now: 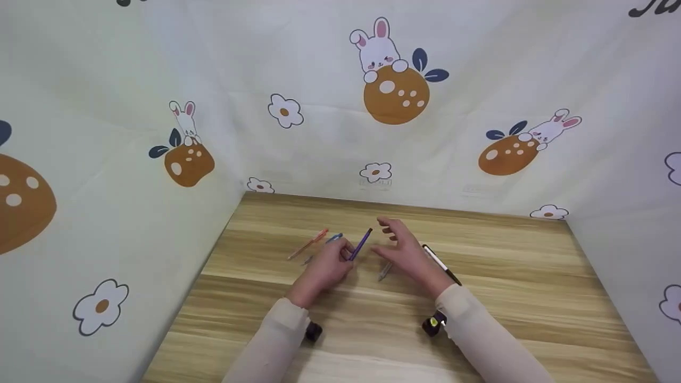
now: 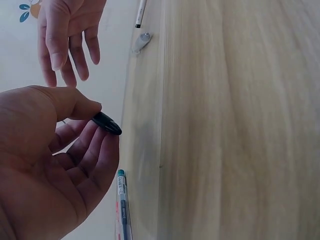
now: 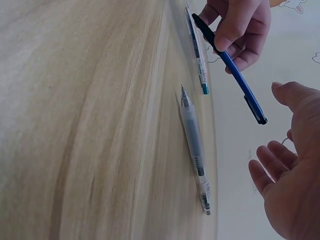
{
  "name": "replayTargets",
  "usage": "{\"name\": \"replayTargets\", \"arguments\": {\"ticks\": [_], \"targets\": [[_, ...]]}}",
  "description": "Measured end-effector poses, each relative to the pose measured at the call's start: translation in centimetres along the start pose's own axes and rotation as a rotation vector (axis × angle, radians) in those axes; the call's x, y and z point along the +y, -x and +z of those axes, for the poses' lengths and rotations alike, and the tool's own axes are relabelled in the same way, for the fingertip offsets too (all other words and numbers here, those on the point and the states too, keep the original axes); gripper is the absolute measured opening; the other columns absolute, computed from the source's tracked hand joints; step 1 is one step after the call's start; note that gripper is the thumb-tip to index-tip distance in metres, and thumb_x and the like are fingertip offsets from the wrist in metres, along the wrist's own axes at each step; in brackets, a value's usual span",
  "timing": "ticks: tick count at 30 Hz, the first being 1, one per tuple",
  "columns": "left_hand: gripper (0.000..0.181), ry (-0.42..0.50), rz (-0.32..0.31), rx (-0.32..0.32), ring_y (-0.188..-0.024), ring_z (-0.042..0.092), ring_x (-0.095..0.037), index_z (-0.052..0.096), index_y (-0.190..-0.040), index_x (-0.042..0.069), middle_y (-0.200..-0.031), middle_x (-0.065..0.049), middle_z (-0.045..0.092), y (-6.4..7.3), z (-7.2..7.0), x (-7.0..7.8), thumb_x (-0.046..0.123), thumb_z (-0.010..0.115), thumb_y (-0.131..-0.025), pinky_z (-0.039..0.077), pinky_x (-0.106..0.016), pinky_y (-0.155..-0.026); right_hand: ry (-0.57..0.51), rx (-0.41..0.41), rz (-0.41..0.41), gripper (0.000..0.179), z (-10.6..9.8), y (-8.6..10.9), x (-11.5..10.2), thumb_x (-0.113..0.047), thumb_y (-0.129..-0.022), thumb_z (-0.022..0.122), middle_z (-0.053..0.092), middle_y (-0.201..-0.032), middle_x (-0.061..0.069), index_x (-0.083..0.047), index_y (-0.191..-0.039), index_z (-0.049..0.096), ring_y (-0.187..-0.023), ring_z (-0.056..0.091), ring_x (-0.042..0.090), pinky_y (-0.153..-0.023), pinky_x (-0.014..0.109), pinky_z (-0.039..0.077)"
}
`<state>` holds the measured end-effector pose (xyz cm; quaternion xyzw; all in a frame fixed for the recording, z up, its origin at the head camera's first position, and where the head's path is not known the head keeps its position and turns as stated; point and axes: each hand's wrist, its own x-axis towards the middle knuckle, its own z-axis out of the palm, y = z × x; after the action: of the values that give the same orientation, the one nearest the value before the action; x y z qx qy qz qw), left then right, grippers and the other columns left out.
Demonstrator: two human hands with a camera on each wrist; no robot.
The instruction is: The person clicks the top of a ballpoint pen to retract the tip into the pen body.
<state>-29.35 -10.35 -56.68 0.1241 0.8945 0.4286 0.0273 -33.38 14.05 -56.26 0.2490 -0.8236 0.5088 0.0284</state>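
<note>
My left hand (image 1: 331, 261) pinches a dark blue pen (image 1: 362, 242) between thumb and fingers, holding it tilted above the table. In the right wrist view the same pen (image 3: 236, 71) shows its clip end directed toward my right hand. That right hand (image 1: 408, 254) is apart from the pen, its fingers spread and nothing in it. Below the right hand lies a clear pen (image 3: 192, 132) with a pointed tip. Beside the left hand, a pen with a blue end (image 1: 334, 238) lies partly hidden under it in the head view.
A red pen (image 1: 308, 244) lies on the left of the wooden table (image 1: 362, 335). A white and black pen (image 1: 441, 264) lies to the right, next to my right wrist. Patterned cloth walls (image 1: 314, 143) stand at the back and both sides.
</note>
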Motion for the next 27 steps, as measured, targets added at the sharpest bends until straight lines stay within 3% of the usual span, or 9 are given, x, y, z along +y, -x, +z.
{"name": "replayTargets", "arguments": {"ticks": [5,14,21,27], "targets": [[0.023,-0.058,0.003,-0.001,-0.092,0.066,-0.017,0.07,-0.116,0.006,-0.1,-0.002,0.07,0.0,-0.3,-0.3,0.004,0.079,-0.095,0.059,-0.042,-0.087,0.029,-0.006,-0.056,0.073,0.3,0.0,0.2,-0.01,-0.097,0.087,0.058,-0.149,0.02,-0.002,-0.16,0.052,-0.136,0.055,0.052,-0.115,0.065,0.046],[0.019,-0.114,-0.013,0.017,-0.092,0.067,-0.019,0.071,-0.113,0.006,-0.1,-0.005,0.072,0.3,-0.8,-0.7,0.005,0.081,-0.096,0.059,-0.044,-0.087,0.16,-0.027,-0.139,0.074,0.9,-0.3,0.5,-0.018,-0.095,0.089,0.06,-0.149,0.021,0.0,-0.157,0.054,-0.135,0.058,0.047,-0.118,0.057,0.047],[0.02,-0.189,-0.003,0.041,-0.089,0.067,-0.018,0.073,-0.112,0.008,-0.097,-0.002,0.072,0.3,-1.0,-1.3,0.007,0.084,-0.095,0.059,-0.044,-0.084,0.215,-0.072,-0.095,0.076,1.6,-0.5,0.4,-0.025,-0.096,0.09,0.057,-0.155,0.017,-0.004,-0.159,0.054,-0.147,0.051,0.037,-0.125,0.053,0.04],[0.021,-0.273,0.002,0.069,-0.086,0.066,-0.017,0.075,-0.112,0.008,-0.095,-0.001,0.073,0.3,-1.3,-1.7,0.007,0.084,-0.094,0.058,-0.042,-0.083,0.224,-0.102,-0.064,0.078,2.5,-0.8,0.2,-0.025,-0.095,0.09,0.056,-0.157,0.017,-0.006,-0.161,0.053,-0.149,0.049,0.037,-0.126,0.054,0.038]]}}
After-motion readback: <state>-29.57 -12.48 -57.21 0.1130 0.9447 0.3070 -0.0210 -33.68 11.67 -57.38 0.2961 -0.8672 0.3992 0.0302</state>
